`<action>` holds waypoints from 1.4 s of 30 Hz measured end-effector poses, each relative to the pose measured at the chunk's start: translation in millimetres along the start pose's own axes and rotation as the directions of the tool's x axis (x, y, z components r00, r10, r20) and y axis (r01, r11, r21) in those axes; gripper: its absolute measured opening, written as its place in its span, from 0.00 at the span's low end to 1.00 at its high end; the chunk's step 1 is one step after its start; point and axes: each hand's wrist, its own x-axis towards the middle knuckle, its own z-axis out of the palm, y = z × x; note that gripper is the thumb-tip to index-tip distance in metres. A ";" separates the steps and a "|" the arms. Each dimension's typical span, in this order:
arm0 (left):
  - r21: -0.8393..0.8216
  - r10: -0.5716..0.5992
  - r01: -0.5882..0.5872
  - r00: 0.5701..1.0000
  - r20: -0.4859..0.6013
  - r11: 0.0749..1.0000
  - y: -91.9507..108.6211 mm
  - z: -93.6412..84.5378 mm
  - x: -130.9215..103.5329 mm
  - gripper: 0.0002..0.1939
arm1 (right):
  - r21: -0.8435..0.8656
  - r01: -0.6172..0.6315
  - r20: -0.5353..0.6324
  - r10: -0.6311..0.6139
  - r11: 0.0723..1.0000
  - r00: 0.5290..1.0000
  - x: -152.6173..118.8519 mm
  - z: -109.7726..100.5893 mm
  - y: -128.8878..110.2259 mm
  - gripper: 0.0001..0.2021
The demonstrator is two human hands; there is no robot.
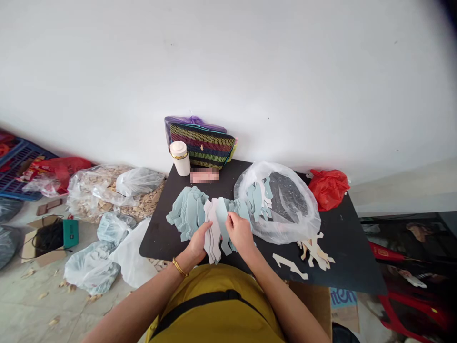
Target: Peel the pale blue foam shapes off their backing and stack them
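In my left hand point(198, 244) is a small stack of white wavy-edged cut pieces point(213, 243), fingers closed round its left side. My right hand point(240, 232) pinches a pale blue-grey cut piece point(222, 214) just beside that stack. A heap of similar blue-grey pieces point(189, 212) lies to the left on the black table point(157, 233). More blue-grey pieces point(241, 208) spread out behind my right hand, partly covered by it. On the right, a clear plastic bag point(309, 223) stands open with blue-grey and white pieces point(255, 197) inside.
Loose cream offcuts point(316, 255) lie at the table's right front. A red plastic bag point(329, 189) sits at the right back. Along the wall stand a white lidded cup point(181, 159) and a striped mesh bag point(203, 143). Filled plastic bags point(94, 267) cover the floor to the left.
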 end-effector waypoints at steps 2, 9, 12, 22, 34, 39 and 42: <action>-0.010 -0.005 0.005 0.999 -0.038 1.000 1.2 3.3 -2.7 0.08 | 0.058 -0.036 0.002 0.036 0.998 0.999 2.4 0.0 3.7 0.18; 0.050 0.015 -0.018 0.998 0.058 0.999 14.2 2.5 -13.8 0.13 | 0.327 -0.299 0.094 0.284 0.896 0.954 -6.2 -21.5 46.4 0.16; 0.082 0.065 -0.068 0.997 0.049 0.994 18.2 -6.1 -15.0 0.17 | 0.385 -0.411 0.084 0.412 0.827 0.907 -19.6 -37.1 74.4 0.16; 0.038 0.101 -0.101 0.995 0.004 0.994 30.0 -28.7 -17.7 0.19 | 0.354 -0.361 0.068 0.361 0.863 0.930 -10.2 -14.9 114.5 0.20; -0.122 0.116 -0.111 0.993 0.032 0.986 15.6 -4.1 -23.6 0.18 | 0.340 0.026 0.216 -0.105 0.940 0.971 -7.4 6.3 -25.7 0.21; -0.111 0.134 -0.143 0.988 -0.080 0.984 17.6 -1.6 -23.4 0.14 | 0.436 -0.037 0.291 -0.102 0.899 0.951 2.4 18.7 -27.4 0.19; -0.088 0.166 -0.168 0.986 -0.030 0.982 17.5 -8.6 -19.7 0.16 | 0.566 -0.117 0.375 -0.128 0.816 0.918 6.1 16.1 -14.7 0.18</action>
